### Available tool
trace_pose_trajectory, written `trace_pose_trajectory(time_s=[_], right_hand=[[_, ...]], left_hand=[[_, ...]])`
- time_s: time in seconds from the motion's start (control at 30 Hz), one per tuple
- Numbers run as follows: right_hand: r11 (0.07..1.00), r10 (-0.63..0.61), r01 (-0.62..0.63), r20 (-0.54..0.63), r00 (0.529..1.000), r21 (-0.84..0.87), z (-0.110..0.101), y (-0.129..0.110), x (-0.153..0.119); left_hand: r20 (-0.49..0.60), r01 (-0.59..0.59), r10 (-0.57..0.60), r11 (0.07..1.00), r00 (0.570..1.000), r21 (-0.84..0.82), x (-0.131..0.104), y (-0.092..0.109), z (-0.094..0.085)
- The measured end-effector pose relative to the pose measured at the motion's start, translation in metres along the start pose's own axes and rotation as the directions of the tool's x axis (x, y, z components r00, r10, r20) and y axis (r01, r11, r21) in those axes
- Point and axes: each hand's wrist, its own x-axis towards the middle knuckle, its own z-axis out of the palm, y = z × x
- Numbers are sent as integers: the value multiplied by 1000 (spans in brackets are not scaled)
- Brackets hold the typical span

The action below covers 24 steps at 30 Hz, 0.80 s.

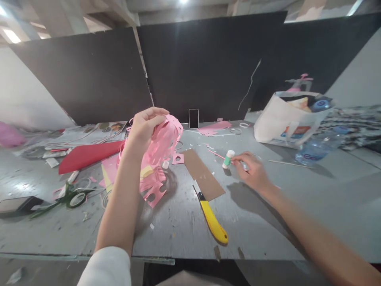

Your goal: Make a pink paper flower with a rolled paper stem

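Note:
My left hand (149, 121) is closed on the top of a bundle of pink cut paper (165, 139), whose strips hang down above the table. Further right, my right hand (250, 169) has its fingers pinched at a small glue stick (228, 159) with a white and green body, tilted over the grey table. A brown cardboard piece (204, 174) lies between the hands. On its near end rests the blade of a yellow utility knife (213, 222). Pink paper with round holes (154, 190) sits below the hanging strips.
Green-handled scissors (74, 198), red paper (89, 155) and scraps lie at left. A phone (193, 118) leans against the black back panel. At right stand a white bag (272, 123) and a plastic bottle (320, 149), with a thin stick (290, 163) nearby.

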Motion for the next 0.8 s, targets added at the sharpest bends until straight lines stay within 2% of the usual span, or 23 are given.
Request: trace_pose_trajectory(time_s=[0.07, 0.13, 0.23, 0.3, 0.37, 0.47, 0.6, 0.8], right_hand=[[986, 120, -124, -47, 992, -109, -9, 20, 5], [956, 199, -204, -45, 979, -212, -14, 43, 10], [906, 264, -212, 97, 960, -366, -15, 78, 13], [883, 315, -231, 152, 937, -410, -12, 97, 10], [867, 363, -249, 203, 909, -432, -9, 110, 6], [873, 367, -212, 304, 879, -440, -6, 121, 2], [890, 327, -159, 354, 876, -427, -6, 123, 0], [907, 327, -187, 349, 878, -378, -9, 115, 2]], left_hand=[[-34, 9, -11, 999, 999, -52, 5, 0, -3], [-58, 30, -37, 992, 998, -126, 10, -1, -7], [-22, 107, -115, 970, 993, -219, 16, -2, -16], [25, 140, -138, 966, 990, -218, 17, -1, -23], [41, 121, -116, 977, 992, -174, 16, -1, -30], [21, 88, -86, 989, 996, -115, 15, -3, -37], [14, 61, -60, 996, 998, -71, 14, -7, -38], [150, 120, -127, 991, 981, 51, 8, -14, -27]])
